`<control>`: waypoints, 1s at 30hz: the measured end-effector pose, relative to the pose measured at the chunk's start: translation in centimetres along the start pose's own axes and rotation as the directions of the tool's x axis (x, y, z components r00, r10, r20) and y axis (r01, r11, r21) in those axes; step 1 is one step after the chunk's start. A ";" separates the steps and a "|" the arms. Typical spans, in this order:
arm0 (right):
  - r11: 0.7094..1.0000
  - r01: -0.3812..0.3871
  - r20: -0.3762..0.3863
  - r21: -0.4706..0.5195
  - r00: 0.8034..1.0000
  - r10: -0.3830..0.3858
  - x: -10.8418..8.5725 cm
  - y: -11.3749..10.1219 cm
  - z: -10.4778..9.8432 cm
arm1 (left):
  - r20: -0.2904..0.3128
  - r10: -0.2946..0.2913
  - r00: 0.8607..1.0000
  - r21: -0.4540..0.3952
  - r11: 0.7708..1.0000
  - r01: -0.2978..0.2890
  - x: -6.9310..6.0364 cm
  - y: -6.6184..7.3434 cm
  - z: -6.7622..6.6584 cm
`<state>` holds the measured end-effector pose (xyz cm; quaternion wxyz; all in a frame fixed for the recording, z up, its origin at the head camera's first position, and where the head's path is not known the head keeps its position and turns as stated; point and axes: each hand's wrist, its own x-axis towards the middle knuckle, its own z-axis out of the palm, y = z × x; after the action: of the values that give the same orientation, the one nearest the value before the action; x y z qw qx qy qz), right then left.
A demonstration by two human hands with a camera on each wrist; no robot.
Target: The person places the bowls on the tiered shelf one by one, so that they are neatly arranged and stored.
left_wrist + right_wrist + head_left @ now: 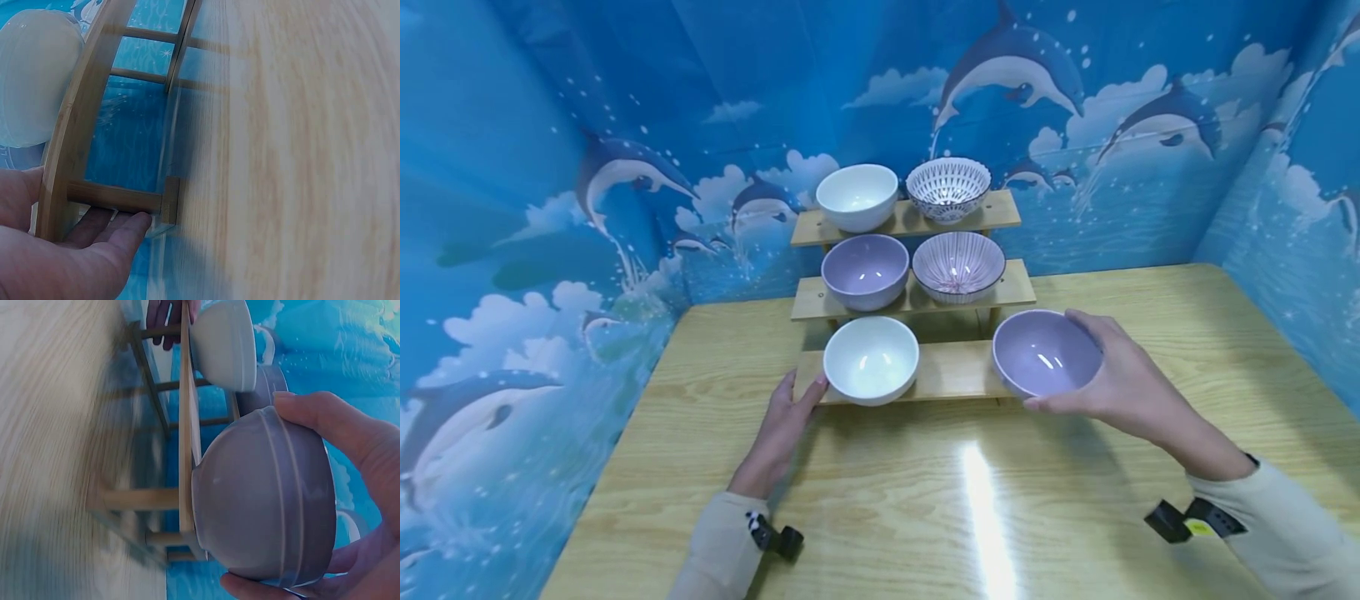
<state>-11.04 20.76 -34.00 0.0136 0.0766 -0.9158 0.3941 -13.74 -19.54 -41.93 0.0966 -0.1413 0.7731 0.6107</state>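
Note:
My right hand (1123, 387) holds a plain purple bowl (1047, 354) by its rim and side, thumb at the near side. The bowl is upright at the right end of the wooden tiered rack's lowest board (958, 368). In the right wrist view the bowl's foot (199, 512) is against or very close to that board. My left hand (782, 433) grips the board's left end; the left wrist view shows the thumb above and fingers (128, 234) beneath, beside a leg. A white bowl (871, 361) stands on the same board, near my left thumb.
On the middle board sit another purple bowl (865, 272) and a striped bowl (958, 267). The top board carries a white bowl (857, 197) and a patterned bowl (949, 190). The rack stands on a wooden table (880, 500), before a blue dolphin-print backdrop (850, 67).

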 end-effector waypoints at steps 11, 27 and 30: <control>0.998 0.054 0.036 0.021 0.998 -0.055 0.8 -1.7 1.8 | 0.009 0.013 1.000 -0.002 1.000 -0.013 -0.1 0.1 0.1; 0.995 0.091 0.055 0.037 0.994 -0.093 1.7 -3.3 3.7 | 0.018 0.018 1.000 -0.023 1.000 -0.018 -0.5 -0.1 0.3; 0.995 0.095 0.058 0.029 0.994 -0.096 1.8 -3.6 3.9 | 0.020 0.028 0.999 -0.030 0.999 -0.027 -0.5 -0.1 0.3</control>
<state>-12.16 15.27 -33.99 0.0043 0.1320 -0.9058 0.4027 -13.22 -19.22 -41.92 0.0941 -0.1257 0.7646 0.6250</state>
